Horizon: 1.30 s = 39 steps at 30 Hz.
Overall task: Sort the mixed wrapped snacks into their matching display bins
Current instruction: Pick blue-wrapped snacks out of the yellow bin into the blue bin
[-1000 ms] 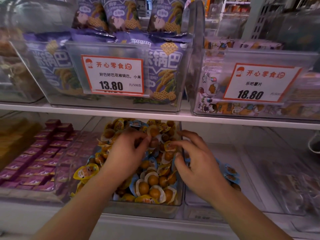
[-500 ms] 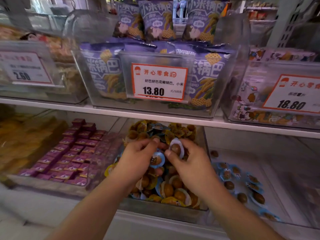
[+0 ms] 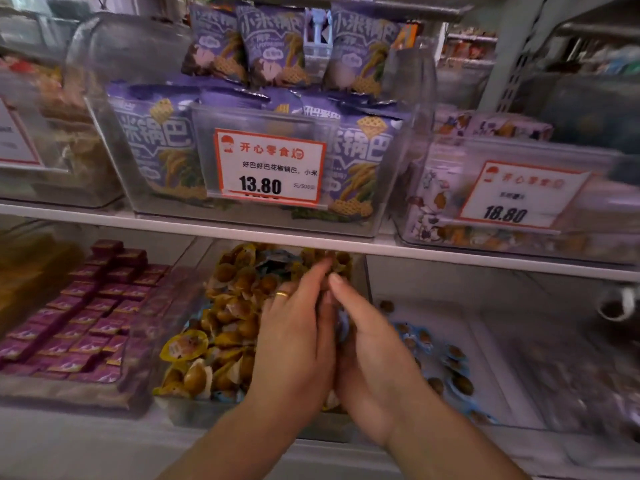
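Head view, and both hands are down in the middle bin (image 3: pixel 194 407) of the lower shelf, a clear plastic tub heaped with round brown snacks (image 3: pixel 228 327) in crinkly yellow wrappers. Left hand (image 3: pixel 294 344) lies palm-down on the heap, fingers together and reaching into the pile, a gold ring (image 3: pixel 283 294) on one finger; whether it is pinching anything, I cannot tell. Right hand (image 3: pixel 367 355) presses right up against it, fingers curled inward, a sliver of blue wrapper (image 3: pixel 343 325) showing between the two hands. Over in the neighbouring clear bin (image 3: pixel 491 344) on the right, a thin scatter of blue-wrapped snacks (image 3: pixel 450 358) sits on the bottom. Left of the heap, neat rows of small purple packets (image 3: pixel 86 317), flat and rectangular. Up top, glossy purple bags (image 3: pixel 162 147) with yellow lattice crackers printed on them stand behind a white, orange-edged price card (image 3: pixel 268 166) reading 13.80. A second card (image 3: pixel 519 195), blurred, reads 18.80.
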{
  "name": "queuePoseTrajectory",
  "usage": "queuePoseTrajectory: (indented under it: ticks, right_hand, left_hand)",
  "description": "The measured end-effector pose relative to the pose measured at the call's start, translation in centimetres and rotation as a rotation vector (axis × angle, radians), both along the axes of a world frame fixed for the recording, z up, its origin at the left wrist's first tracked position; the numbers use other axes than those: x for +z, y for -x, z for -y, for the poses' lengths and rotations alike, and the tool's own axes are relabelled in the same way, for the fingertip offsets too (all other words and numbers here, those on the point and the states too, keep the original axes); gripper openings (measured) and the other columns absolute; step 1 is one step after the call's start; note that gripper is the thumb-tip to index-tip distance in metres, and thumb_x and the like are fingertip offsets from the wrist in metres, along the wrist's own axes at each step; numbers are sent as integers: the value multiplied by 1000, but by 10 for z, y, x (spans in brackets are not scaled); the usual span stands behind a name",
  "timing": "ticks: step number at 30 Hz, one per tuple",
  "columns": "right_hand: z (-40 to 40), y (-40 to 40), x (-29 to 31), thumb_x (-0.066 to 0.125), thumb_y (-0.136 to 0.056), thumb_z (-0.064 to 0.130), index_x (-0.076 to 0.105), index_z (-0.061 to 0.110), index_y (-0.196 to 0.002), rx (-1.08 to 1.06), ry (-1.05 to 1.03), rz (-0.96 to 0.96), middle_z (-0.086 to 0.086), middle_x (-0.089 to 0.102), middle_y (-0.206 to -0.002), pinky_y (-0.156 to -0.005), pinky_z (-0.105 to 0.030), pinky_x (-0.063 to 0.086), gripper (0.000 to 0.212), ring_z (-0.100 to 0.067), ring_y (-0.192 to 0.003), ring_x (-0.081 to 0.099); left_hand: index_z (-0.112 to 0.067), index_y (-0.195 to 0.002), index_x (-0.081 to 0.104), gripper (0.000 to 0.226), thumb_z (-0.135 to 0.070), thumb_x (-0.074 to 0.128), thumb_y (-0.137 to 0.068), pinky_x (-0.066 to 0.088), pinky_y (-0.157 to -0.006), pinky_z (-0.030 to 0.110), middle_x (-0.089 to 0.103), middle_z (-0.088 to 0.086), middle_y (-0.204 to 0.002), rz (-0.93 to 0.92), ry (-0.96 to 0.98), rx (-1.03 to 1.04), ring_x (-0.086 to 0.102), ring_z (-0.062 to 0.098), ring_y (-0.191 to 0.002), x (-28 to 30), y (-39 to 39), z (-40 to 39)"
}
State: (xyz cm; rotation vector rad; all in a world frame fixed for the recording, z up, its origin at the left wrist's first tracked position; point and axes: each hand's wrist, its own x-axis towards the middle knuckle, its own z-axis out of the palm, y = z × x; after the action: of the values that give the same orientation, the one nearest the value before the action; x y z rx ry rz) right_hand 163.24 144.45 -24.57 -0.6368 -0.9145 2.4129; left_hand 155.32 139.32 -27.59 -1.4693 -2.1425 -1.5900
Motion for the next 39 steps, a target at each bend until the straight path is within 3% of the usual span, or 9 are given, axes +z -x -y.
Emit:
queuePoseTrajectory:
  ticks: [5,9,13,16,21,25,30,36,39]
  right_hand:
    - [-35,-36,-4,69,-86,21,68,9,-116,-165,-213,43,-16,73,-111,-81,-36,60,33,-25,-100,72]
    - [-84,-68,-16,71,-89,17,67,14,-102,-241,-528,346,-15,73,-91,-54,-29,49,13,-23,-71,69]
    - [-135,-105,-45,65,-89,9,72,20,-96,-122,-869,793,0,71,-83,-68,-31,49,15,-15,-74,64]
    - [-154,-115,-55,62,-92,12,69,13,-122,-142,-1018,974,-3,71,-112,-82,-24,47,30,-13,-97,63]
    - [-112,-87,-32,61,-91,7,70,30,-94,-412,-1247,649,15,71,-91,-70,-1,43,25,-1,-85,67]
    - [-38,-43,-24,53,-93,23,68,37,-102,-256,-1630,446,25,65,-101,-81,-5,43,23,10,-99,59]
    - [18,4,-41,46,-103,23,61,27,-131,232,-1836,378,12,57,-132,-108,-20,35,32,-2,-126,46]
    - [26,44,-59,33,-104,48,31,41,-152,521,-1958,443,25,21,-159,-123,-33,4,48,-6,-151,-3]
    - [12,55,-63,42,-102,49,41,42,-146,495,-1993,458,25,36,-152,-122,-38,14,45,-10,-149,11]
  left_hand:
    - [-57,-149,1,69,-51,39,-92,21,-117,17,22,-41,-151,239,47,-448,19,-12,-142,-2,-38,-8]
    - [-53,-141,35,49,-44,52,-96,36,-103,8,42,-38,-142,428,-4,-487,38,-10,-135,-3,-22,-9]
    - [-44,-117,63,28,-26,53,-98,48,-95,18,61,-27,-121,51,103,-211,55,-7,-117,-5,10,5]
    - [-44,-110,67,25,-28,53,-96,54,-78,23,67,-23,-106,50,143,-118,64,-2,-99,-7,27,30]
    - [-44,-104,69,24,-23,60,-95,50,-71,13,70,-27,-98,90,67,78,66,-5,-87,-3,47,85]
    - [-44,-101,68,28,-27,52,-85,58,-66,41,70,-19,-89,204,51,230,65,2,-72,-10,66,127]
    - [-30,-108,68,26,-20,51,-90,52,-84,40,63,-17,-108,-107,129,191,60,5,-101,-27,78,146]
    - [-31,-114,65,29,-27,46,-93,41,-102,40,58,-14,-126,-385,270,129,48,10,-132,-26,93,138]
    - [-35,-118,65,29,-40,47,-96,27,-117,49,47,-9,-146,-458,468,155,24,16,-149,-37,102,137]
